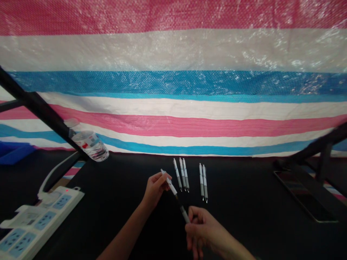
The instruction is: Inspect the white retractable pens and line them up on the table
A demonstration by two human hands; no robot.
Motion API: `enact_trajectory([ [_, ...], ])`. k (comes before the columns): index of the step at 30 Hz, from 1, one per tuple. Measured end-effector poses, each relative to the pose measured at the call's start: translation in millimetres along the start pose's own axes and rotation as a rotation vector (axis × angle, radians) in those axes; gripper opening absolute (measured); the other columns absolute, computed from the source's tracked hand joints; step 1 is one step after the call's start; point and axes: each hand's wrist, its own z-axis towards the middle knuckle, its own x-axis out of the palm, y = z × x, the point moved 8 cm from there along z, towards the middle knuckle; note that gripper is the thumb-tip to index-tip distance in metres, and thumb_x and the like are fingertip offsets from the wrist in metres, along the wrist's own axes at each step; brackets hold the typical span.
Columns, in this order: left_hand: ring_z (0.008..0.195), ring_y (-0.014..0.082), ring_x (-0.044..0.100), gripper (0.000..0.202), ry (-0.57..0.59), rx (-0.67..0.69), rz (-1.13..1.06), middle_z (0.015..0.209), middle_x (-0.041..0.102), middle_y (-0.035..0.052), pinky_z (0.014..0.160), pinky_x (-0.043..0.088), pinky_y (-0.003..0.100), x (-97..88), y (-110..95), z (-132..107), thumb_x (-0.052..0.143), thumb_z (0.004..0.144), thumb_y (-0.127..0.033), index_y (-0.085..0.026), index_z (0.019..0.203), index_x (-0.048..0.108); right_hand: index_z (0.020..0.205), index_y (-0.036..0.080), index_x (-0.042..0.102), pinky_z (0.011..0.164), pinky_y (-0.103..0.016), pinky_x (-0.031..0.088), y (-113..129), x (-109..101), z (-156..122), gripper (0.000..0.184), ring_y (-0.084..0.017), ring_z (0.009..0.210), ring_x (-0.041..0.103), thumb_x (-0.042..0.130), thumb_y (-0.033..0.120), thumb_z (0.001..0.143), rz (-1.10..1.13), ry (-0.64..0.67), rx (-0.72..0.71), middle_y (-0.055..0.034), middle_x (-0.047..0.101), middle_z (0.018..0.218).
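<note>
My left hand is closed on the white upper barrel of a pen, near its clip end. My right hand pinches the pen's grey lower barrel by its end. Between the two parts a dark stretch of the refill shows. The pen slants down from left to right above the black table. Just beyond my hands lie three white-and-grey pens side by side. A pair of similar pens rests to their right, clips pointing away from me.
A white power strip with a plugged-in adapter lies at the left. A clear plastic bottle is by the left black frame bar. At the right is a dark phone. Striped sheeting hangs behind the table; a blue tray stands far left.
</note>
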Motion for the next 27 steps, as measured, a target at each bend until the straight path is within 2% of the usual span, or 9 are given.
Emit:
enact_trajectory([
  [5,0.045,0.0118,0.057,0.031,0.21,-0.049,0.136,0.058,0.068,0.0041,0.045,0.044,0.022,25.9,10,-13,0.08,0.075,-0.042,-0.012,0.071,0.074,0.084,0.022,0.037,0.034,-0.013,0.033,0,-4,2,0.049,-0.011,0.035,0.06,0.077,0.049,0.072,0.005,-0.029,-0.008,0.0002,0.07,0.056],
  [11,0.047,0.0119,0.059,0.031,0.309,-0.056,0.186,0.064,0.07,0.005,0.048,0.045,0.022,31.0,11,-17,0.075,0.081,-0.043,-0.012,0.076,0.073,0.087,0.022,0.041,0.034,-0.015,0.033,-10,-2,6,0.05,-0.014,0.036,0.061,0.071,0.06,0.077,0.07,0.039,-0.003,-0.0028,0.07,0.059],
  [16,0.048,0.012,0.06,0.033,0.291,-0.076,0.107,0.065,0.07,0.0056,0.048,0.046,0.022,30.3,8,-15,0.077,0.078,-0.045,-0.012,0.076,0.073,0.088,0.017,0.05,0.033,-0.015,0.03,-9,-4,6,0.052,-0.012,0.035,0.059,0.062,0.067,0.082,0.139,0.032,-0.03,-0.0006,0.064,0.054],
  [20,0.048,0.0108,0.059,0.035,0.211,-0.055,0.068,0.064,0.07,0.0048,0.047,0.044,0.021,25.1,4,-11,0.079,0.075,-0.046,-0.012,0.075,0.073,0.109,0.016,0.047,0.034,-0.016,0.037,0,-4,4,0.059,-0.015,0.04,0.065,0.057,0.069,0.084,0.108,0.014,-0.054,-0.0078,0.074,0.071],
  [22,0.047,0.0103,0.058,0.036,0.172,-0.041,0.061,0.063,0.069,0.0042,0.046,0.043,0.021,22.2,2,-9,0.08,0.074,-0.047,-0.012,0.074,0.073,0.105,0.019,0.044,0.033,-0.014,0.035,3,-6,4,0.055,-0.015,0.039,0.065,0.065,0.064,0.081,0.038,-0.025,-0.071,-0.0059,0.074,0.073],
  [24,0.047,0.0107,0.058,0.036,0.159,-0.037,0.062,0.063,0.069,0.0044,0.047,0.044,0.021,21.3,2,-9,0.08,0.073,-0.047,-0.012,0.074,0.073,0.095,0.021,0.041,0.032,-0.013,0.031,4,-9,4,0.051,-0.014,0.037,0.063,0.069,0.061,0.079,-0.009,-0.077,-0.085,-0.0017,0.071,0.064],
  [27,0.048,0.011,0.057,0.036,0.164,-0.032,0.066,0.064,0.069,0.0049,0.047,0.043,0.022,21.7,2,-9,0.08,0.073,-0.047,-0.011,0.074,0.073,0.092,0.019,0.044,0.032,-0.014,0.032,3,-10,4,0.055,-0.015,0.037,0.063,0.059,0.07,0.082,0.006,-0.095,-0.069,-0.0017,0.067,0.057],
])
